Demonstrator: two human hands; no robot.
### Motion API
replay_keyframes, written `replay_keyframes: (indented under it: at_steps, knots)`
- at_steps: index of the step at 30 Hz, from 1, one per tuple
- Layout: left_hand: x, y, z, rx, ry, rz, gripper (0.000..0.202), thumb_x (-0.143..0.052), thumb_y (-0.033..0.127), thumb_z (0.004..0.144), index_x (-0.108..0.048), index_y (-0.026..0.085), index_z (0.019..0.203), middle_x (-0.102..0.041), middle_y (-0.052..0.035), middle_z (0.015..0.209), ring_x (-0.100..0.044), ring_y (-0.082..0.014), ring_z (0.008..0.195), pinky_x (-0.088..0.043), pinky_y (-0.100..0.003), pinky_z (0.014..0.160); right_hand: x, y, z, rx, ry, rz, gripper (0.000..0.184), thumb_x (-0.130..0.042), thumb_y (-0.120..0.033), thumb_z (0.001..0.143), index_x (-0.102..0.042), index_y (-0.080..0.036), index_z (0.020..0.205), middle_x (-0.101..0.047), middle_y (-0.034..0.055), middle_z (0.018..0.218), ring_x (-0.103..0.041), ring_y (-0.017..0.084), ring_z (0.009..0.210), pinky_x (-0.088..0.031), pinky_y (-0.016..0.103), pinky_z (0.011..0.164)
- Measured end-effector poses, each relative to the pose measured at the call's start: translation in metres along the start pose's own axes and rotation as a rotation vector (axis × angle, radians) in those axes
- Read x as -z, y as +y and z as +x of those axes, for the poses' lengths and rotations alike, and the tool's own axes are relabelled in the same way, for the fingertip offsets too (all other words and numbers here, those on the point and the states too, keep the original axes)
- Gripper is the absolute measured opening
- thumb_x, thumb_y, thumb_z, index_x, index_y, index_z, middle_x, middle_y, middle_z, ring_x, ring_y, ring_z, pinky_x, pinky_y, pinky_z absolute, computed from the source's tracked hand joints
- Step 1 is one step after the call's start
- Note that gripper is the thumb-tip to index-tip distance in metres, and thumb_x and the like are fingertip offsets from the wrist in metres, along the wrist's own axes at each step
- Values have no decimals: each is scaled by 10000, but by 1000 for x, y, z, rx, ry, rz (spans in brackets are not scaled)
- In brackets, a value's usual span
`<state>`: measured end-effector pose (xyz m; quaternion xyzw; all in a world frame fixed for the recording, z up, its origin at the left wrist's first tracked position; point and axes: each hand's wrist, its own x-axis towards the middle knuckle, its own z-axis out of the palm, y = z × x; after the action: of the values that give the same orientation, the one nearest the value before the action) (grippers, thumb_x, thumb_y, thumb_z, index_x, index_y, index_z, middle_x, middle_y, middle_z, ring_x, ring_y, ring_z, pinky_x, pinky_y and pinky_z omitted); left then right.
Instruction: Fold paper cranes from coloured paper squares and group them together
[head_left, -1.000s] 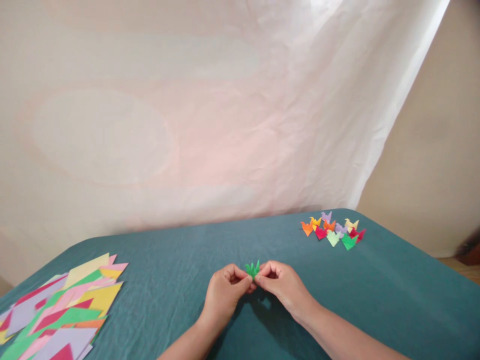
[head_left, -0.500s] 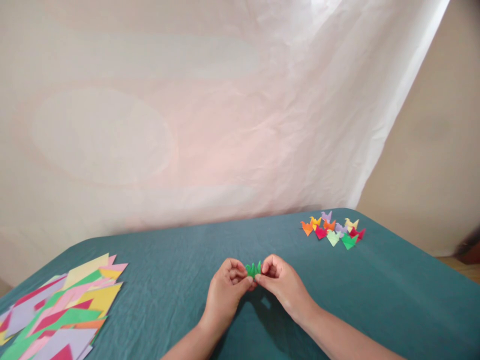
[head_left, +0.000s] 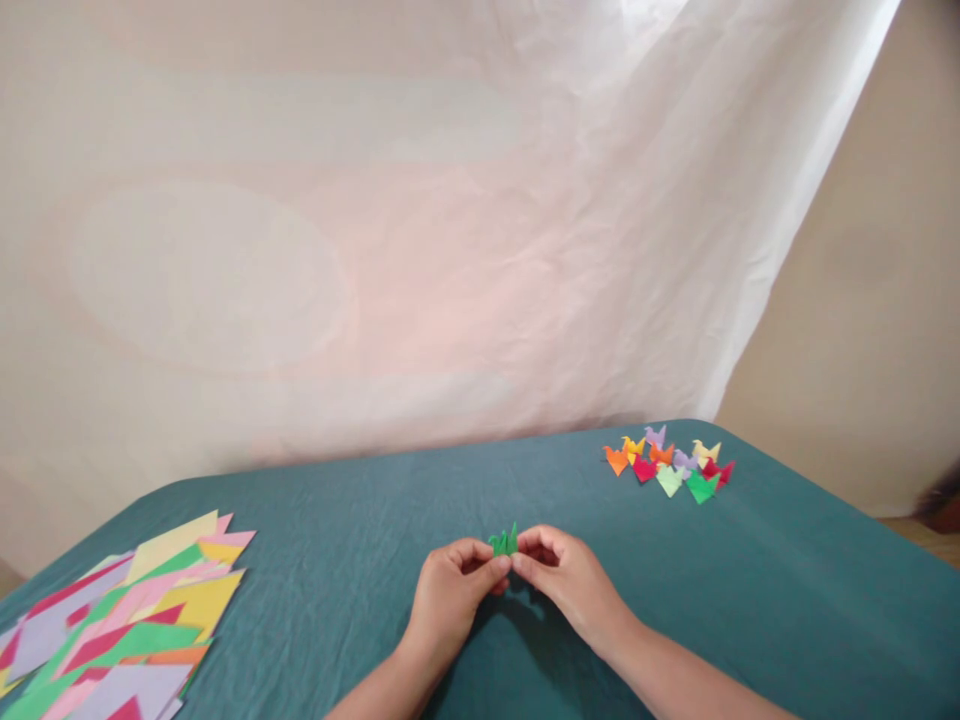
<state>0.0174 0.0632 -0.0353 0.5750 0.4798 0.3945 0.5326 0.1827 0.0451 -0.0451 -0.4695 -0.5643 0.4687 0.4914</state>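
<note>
- Evidently, in the head view, a small green paper figure point(head_left: 505, 544) was held over a dark green tablecloth point(head_left: 337, 570).
- The left hand point(head_left: 450, 592) pinched it from its left, the right hand point(head_left: 568, 578) from its right; both touched it, neither nearer.
- Its points rose side by side; its long axis could not be told.
- Beyond and right of it lay colourful folded paper birds point(head_left: 670, 480); well to its left, overlapping coloured sheets point(head_left: 154, 642).
- No brand, label or writing could be read.
</note>
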Motion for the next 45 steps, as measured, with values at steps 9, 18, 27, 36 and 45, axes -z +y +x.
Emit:
replay_keyframes:
  at_steps: [9,18,27,36,45]
  knots:
    - [-1,4,-3,-12,2,36,236,-688,339,723,-639,126,633,-658,-14,575,-563,-117,543,-396,-205,573,4,-6,-1,24,39,-156,192,-649,-322,760,-612,-157,670,-565,-15,635,-497,131,619,-381,228,584]
    - [1,13,-3,11,1,36,238,-683,341,712,-632,126,625,-663,-21,559,-558,-116,522,-392,-203,555,2,-3,-3,-41,-34,-12,236,-632,-385,790,-663,-153,819,-636,13,704,-525,129,597,-391,219,540]
    - [-4,2,-5,-43,-90,225,216,-632,331,721,-605,136,631,-584,16,548,-488,-106,513,-338,-201,511,1,-1,-2,7,13,-3,209,-680,-360,756,-681,-150,755,-644,8,692,-553,141,657,-405,230,624]
    - [0,0,0,-144,-111,430,235,-566,333,740,-547,156,587,-454,45,557,-403,-108,551,-300,-202,526,-3,-9,0,98,141,-239,60,-678,-141,698,-682,-172,646,-595,-30,625,-526,117,621,-364,206,584]
    - [-1,5,-9,-238,-69,571,237,-511,314,735,-492,179,541,-427,49,533,-420,-122,548,-310,-207,541,-11,-18,-9,197,197,-322,100,-675,-126,698,-697,-180,617,-566,-30,608,-526,117,625,-373,205,597]
